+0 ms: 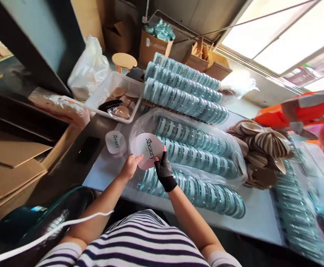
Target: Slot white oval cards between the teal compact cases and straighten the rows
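A stack of round pale-pink printed cards (pixel 143 150) with black "beauty" lettering is held up in front of me, over the table. My left hand (pixel 131 166), bare, pinches its lower left edge between thumb and fingers. On the opposite side, my right hand (pixel 164 168) grips the lower right edge; it wears a dark dotted glove with the fingertips uncovered. A smaller rounded pile with similar lettering (pixel 115 142) lies on the table to the left. Close behind and below my right hand run rows of clear teal round discs (pixel 198 155), some on a plastic bag.
A white basket (pixel 91 102) with brown pieces and a black item stands at the back left. More teal rows (pixel 184 96) line the table's back. Brown fan-like stacks (pixel 262 148) sit right, near a person's orange sleeve (pixel 303 111). A white cable (pixel 47 233) crosses lower left.
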Demonstrator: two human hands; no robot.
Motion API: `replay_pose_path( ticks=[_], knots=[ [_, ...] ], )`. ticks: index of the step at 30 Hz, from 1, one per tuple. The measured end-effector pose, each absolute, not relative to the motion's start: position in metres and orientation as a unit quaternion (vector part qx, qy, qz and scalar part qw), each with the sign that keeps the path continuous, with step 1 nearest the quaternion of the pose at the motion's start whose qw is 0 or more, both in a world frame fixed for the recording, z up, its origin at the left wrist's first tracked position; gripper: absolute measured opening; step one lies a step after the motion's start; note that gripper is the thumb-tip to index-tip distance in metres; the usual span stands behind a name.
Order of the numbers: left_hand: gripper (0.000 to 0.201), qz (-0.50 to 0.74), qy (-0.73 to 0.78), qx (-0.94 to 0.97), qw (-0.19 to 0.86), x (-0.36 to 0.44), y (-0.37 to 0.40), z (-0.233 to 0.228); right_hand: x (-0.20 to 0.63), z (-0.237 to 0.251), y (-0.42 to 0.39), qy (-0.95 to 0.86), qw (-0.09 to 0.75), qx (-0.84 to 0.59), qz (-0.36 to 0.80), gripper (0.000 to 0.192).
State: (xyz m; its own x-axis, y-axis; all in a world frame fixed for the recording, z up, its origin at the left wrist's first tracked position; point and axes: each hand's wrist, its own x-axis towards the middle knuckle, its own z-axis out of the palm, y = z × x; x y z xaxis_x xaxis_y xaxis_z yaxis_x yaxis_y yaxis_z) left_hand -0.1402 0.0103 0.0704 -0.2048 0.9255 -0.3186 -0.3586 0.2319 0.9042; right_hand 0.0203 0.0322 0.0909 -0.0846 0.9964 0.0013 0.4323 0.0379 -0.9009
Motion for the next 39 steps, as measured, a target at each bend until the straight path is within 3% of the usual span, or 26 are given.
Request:
replay_pose_path(
  ticks=[3, 6, 10, 13, 17, 19, 22, 25, 31, 39],
  knots=[
    [0.041, 0.592, 0.495, 0.176, 0.611, -0.09, 0.005, 0.08, 0.061, 0.103, 0.006, -0.678, 0.369, -0.582, 0.254, 0.066],
    [0.048, 0.589, 0.455, 0.133, 0.655, -0.034, -0.006, 0.094, 0.11, 0.108, -0.017, -0.717, 0.407, -0.548, 0.143, 0.052],
    [0.052, 0.559, 0.426, 0.145, 0.696, 0.055, -0.028, 0.102, 0.188, 0.093, -0.036, -0.649, 0.482, -0.553, 0.2, 0.024],
    [0.047, 0.511, 0.434, 0.166, 0.723, 0.13, -0.045, 0.098, 0.269, 0.077, -0.04, -0.476, 0.539, -0.638, 0.274, 0.03],
    [0.039, 0.452, 0.465, 0.156, 0.745, 0.219, -0.054, 0.097, 0.411, 0.068, -0.072, -0.322, 0.557, -0.736, 0.213, 0.043],
    [0.04, 0.437, 0.462, 0.155, 0.757, 0.257, -0.05, 0.1, 0.476, 0.07, -0.11, -0.293, 0.495, -0.809, 0.123, 0.042],
    [0.041, 0.419, 0.436, 0.156, 0.782, 0.312, -0.034, 0.102, 0.534, 0.071, -0.177, -0.372, 0.334, -0.866, -0.018, 0.04],
    [0.04, 0.393, 0.432, 0.138, 0.8, 0.367, -0.014, 0.095, 0.547, 0.062, -0.226, -0.482, 0.235, -0.842, -0.054, 0.04],
    [0.041, 0.342, 0.468, 0.119, 0.806, 0.438, 0.005, 0.057, 0.524, 0.045, -0.237, -0.503, 0.076, -0.859, 0.059, 0.036],
    [0.04, 0.332, 0.465, 0.145, 0.808, 0.434, 0.007, 0.033, 0.531, 0.052, -0.155, -0.548, -0.066, -0.799, 0.239, 0.032]
  ],
)
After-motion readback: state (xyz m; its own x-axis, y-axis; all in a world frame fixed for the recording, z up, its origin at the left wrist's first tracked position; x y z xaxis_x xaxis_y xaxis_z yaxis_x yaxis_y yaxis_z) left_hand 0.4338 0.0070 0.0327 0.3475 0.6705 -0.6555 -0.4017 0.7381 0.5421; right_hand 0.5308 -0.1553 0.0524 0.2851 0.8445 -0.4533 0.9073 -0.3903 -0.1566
